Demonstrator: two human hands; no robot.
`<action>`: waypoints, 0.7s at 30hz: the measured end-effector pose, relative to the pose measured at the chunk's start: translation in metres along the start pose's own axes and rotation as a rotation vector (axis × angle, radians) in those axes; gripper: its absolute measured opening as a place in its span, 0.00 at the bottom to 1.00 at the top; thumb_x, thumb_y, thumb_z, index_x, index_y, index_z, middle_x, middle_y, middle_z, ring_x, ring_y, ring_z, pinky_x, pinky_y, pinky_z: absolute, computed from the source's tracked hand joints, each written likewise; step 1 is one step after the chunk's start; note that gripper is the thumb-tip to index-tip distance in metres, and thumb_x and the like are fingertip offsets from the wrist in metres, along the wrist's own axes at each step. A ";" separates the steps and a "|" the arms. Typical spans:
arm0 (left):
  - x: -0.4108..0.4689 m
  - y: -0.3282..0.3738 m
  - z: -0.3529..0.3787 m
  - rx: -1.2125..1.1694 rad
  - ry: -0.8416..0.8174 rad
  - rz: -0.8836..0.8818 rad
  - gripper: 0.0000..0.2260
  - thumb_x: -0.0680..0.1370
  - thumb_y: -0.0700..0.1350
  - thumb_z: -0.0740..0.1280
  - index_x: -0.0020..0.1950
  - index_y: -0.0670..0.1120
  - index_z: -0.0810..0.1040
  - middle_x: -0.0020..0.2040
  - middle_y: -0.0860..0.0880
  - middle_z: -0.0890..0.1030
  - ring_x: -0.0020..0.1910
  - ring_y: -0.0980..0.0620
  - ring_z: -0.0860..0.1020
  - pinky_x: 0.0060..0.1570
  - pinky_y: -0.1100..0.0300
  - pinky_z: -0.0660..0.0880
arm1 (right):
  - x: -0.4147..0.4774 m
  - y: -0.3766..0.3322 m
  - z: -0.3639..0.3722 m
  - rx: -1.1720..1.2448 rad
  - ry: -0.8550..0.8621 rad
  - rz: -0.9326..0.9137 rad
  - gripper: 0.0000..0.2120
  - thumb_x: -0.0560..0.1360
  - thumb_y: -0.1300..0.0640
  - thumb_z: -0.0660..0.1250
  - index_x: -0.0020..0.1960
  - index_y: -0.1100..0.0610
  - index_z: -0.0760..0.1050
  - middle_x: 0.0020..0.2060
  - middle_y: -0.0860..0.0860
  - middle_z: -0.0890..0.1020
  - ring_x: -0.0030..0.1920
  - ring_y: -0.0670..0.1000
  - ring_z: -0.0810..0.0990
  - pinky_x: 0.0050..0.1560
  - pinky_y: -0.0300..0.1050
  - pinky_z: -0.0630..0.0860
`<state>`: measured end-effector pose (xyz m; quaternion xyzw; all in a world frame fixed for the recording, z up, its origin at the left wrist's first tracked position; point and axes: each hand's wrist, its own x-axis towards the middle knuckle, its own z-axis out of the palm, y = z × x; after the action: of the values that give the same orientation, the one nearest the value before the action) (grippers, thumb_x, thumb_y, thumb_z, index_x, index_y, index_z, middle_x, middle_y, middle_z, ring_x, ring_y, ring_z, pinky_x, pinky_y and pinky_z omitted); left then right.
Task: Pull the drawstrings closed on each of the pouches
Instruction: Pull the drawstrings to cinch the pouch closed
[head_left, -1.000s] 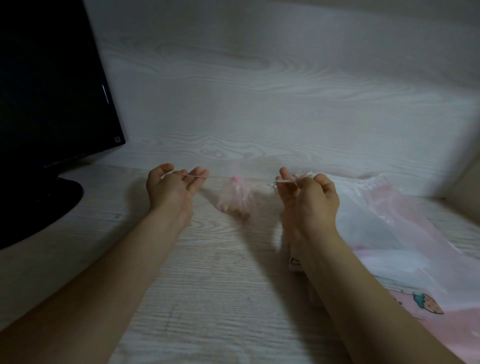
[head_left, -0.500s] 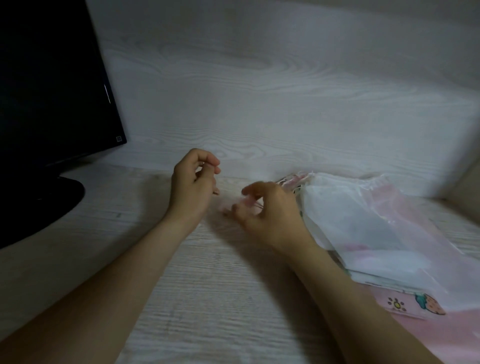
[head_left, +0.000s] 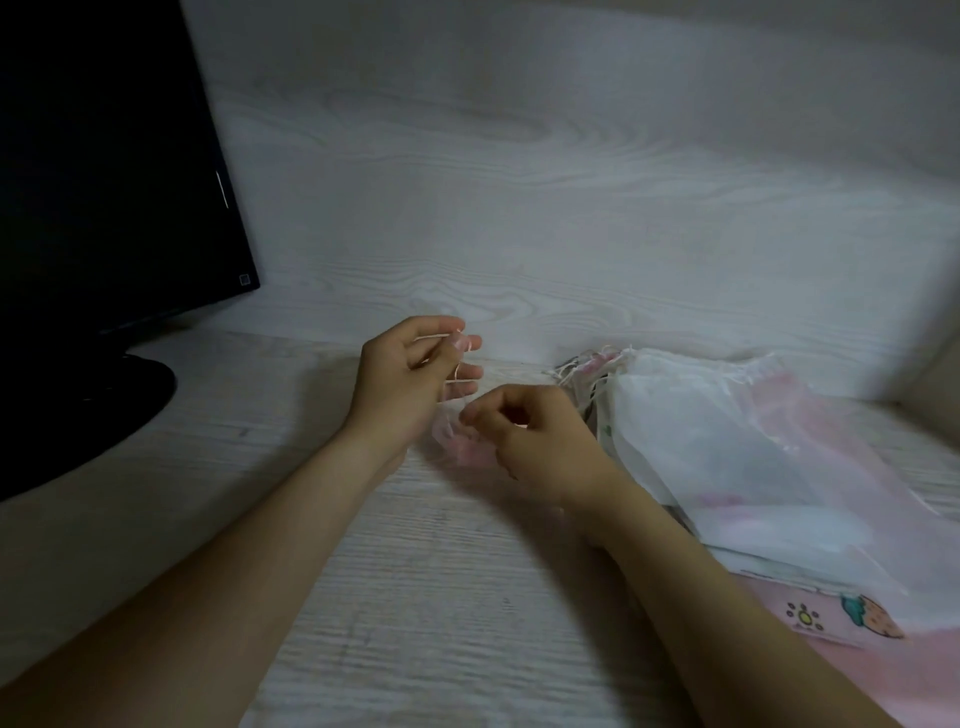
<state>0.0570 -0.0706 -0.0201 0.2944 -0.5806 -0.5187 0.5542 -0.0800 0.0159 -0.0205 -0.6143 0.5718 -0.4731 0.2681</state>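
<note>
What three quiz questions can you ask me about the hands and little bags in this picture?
1. True or false: the monitor stands on the right side of the desk.
2. What does the left hand hold? A a thin drawstring, B a pencil, C a spoon.
3. What colour is the small pouch at the fingertips of the right hand?
Key: 1 false; 2 A; 3 pink.

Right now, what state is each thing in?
left hand: curled, holding a thin drawstring.
right hand: curled, pinching the small pink pouch.
small pink pouch: on the desk, blurred.
pile of pouches: lying flat, untouched.
monitor: screen dark.
</note>
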 end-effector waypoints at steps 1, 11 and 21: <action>0.000 -0.001 0.001 -0.015 -0.006 -0.015 0.06 0.84 0.38 0.68 0.60 0.41 0.82 0.52 0.46 0.88 0.45 0.46 0.87 0.45 0.54 0.84 | -0.001 -0.003 0.000 0.064 0.013 0.047 0.12 0.83 0.61 0.65 0.46 0.67 0.83 0.25 0.44 0.79 0.25 0.41 0.75 0.30 0.37 0.71; -0.005 0.004 0.012 -0.184 0.020 -0.126 0.05 0.84 0.39 0.68 0.59 0.42 0.82 0.52 0.45 0.88 0.51 0.46 0.88 0.49 0.55 0.85 | -0.005 0.002 0.010 0.004 -0.133 -0.003 0.14 0.82 0.54 0.70 0.45 0.64 0.84 0.31 0.58 0.84 0.26 0.45 0.72 0.30 0.36 0.68; -0.004 0.004 0.020 -0.089 -0.153 -0.453 0.11 0.81 0.42 0.62 0.42 0.43 0.80 0.35 0.47 0.79 0.31 0.52 0.77 0.32 0.61 0.74 | 0.003 0.002 0.009 0.448 0.136 0.078 0.13 0.85 0.63 0.63 0.48 0.72 0.77 0.27 0.60 0.74 0.21 0.49 0.65 0.24 0.38 0.61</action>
<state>0.0398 -0.0603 -0.0150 0.3524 -0.5165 -0.6757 0.3905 -0.0731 0.0105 -0.0254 -0.4837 0.4926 -0.6178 0.3764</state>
